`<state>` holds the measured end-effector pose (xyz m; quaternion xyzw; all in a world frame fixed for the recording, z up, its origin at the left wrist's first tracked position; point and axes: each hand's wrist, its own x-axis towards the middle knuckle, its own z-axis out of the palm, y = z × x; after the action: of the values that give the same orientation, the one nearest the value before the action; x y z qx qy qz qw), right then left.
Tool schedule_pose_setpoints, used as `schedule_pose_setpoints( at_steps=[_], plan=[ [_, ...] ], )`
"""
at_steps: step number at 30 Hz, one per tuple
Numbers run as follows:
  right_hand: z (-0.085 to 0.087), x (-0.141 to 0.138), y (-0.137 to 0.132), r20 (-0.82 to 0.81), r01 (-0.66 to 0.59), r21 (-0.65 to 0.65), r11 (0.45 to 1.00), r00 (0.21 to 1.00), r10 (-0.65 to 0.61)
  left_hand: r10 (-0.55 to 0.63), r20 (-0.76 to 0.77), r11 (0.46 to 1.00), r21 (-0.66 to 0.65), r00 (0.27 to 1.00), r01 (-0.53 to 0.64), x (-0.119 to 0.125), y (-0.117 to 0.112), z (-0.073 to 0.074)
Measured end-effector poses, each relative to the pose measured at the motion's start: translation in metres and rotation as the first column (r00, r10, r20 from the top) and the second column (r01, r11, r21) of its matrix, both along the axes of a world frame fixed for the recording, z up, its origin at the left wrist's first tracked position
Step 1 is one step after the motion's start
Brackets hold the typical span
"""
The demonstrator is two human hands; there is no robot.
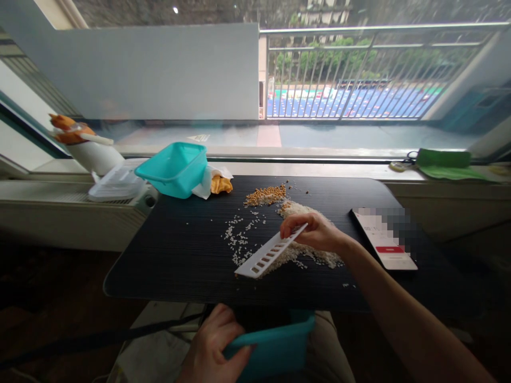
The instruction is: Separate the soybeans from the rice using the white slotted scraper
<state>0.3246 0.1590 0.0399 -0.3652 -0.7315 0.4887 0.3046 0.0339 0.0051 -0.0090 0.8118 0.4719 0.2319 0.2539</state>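
Note:
My right hand [311, 231] is closed on one end of a white plastic strip with a row of rectangular slots [265, 255]. The strip slants down to the left, its far end close to the black table [159, 255]. Under and behind it lies a pile of rice [325, 258], partly hidden by my hand. Loose rice grains [237, 234] are scattered to the left, and round tan beans [269, 194] form a heap behind. Below the table's front edge, my left hand [215, 346] grips the rim of a teal plastic container [275, 354] at my lap.
At the table's back left stands another teal container [175, 170], beside a crumpled orange-and-white packet [221, 183]. A phone [387, 239] lies on the right. A clear lid [117, 181], a white cylinder [96, 157] and a green cloth-like item [447, 164] are near the window.

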Motion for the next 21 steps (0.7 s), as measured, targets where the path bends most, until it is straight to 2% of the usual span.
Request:
schedule_pose_setpoints(
  at_steps=[5, 9, 12, 14, 16, 18, 21],
  plan=[
    [-0.002, -0.002, -0.007, -0.007, 0.038, 0.035, 0.999, 0.999, -0.038, -0.004, 0.037, 1.000, -0.002, 0.999, 0.004, 0.002, 0.000, 0.003],
    [0.008, -0.005, -0.020, -0.054, 0.158, 0.108, 0.981, 0.987, -0.153, -0.016, 0.065, 1.000, 0.002, 0.998, 0.016, 0.000, 0.000, 0.003],
    [0.024, -0.008, -0.043, -0.103, 0.287, 0.188, 0.939, 0.957, -0.272, -0.024, 0.055, 1.000, -0.013, 0.998, 0.025, -0.005, 0.000, 0.000],
    [0.034, -0.011, -0.064, -0.095, 0.419, 0.276, 0.865, 0.907, -0.410, -0.031, 0.043, 0.999, -0.013, 0.999, 0.032, -0.009, 0.000, -0.001],
    [0.042, -0.015, -0.085, -0.069, 0.506, 0.273, 0.818, 0.858, -0.508, -0.033, 0.027, 0.999, -0.004, 0.999, 0.033, -0.014, 0.000, -0.001],
    [0.045, -0.021, -0.100, -0.015, 0.527, 0.286, 0.800, 0.837, -0.547, -0.029, 0.003, 1.000, -0.001, 1.000, 0.029, -0.019, 0.001, 0.001],
    [0.044, -0.031, -0.110, 0.040, 0.479, 0.342, 0.808, 0.852, -0.522, -0.031, -0.024, 0.999, 0.017, 0.999, 0.032, -0.027, 0.004, 0.004]
  ],
)
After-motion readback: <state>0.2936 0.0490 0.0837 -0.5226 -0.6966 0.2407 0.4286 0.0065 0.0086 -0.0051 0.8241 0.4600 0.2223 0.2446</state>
